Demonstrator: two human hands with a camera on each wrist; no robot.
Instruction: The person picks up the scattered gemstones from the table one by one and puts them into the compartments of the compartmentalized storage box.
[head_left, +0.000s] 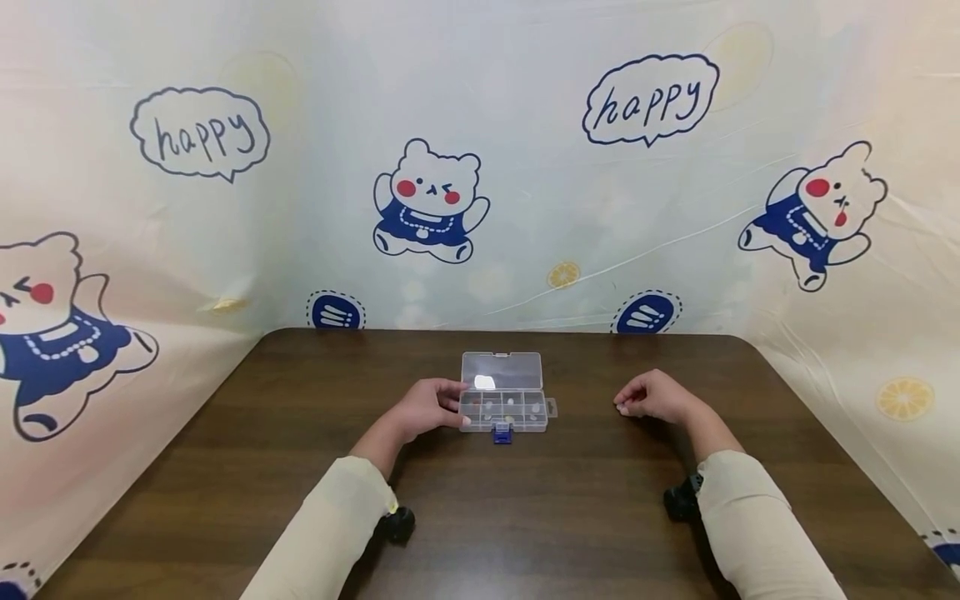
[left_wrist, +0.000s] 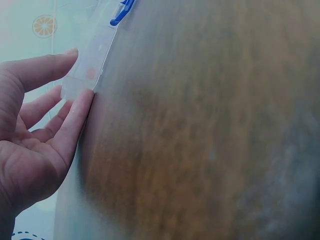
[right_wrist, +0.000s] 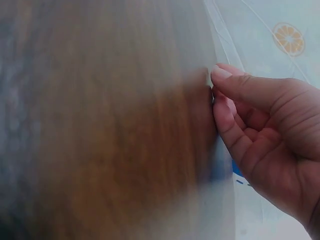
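Note:
A clear plastic compartment box [head_left: 468,425] stands on the table with its lid [head_left: 501,367] raised at the back and a blue latch [head_left: 502,435] in front. Several small pieces, mostly whitish, lie in its compartments. My left hand [head_left: 426,408] holds the box's left end, thumb at the front corner and fingers farther back. The left wrist view shows this hand [left_wrist: 40,125] at the box end [left_wrist: 87,75]. Right of the box, my right hand [head_left: 660,396] pinches a tiny whitish piece [head_left: 621,408] low over the table. In the right wrist view, that hand's [right_wrist: 275,120] fingertips hide the piece.
The brown wooden table [head_left: 525,517] carries the box near its far side. Behind it hangs a pale printed cloth [head_left: 525,100] with bears and lettering, which also runs down both sides. A clear hanging tab [head_left: 552,407] juts from the box's right end.

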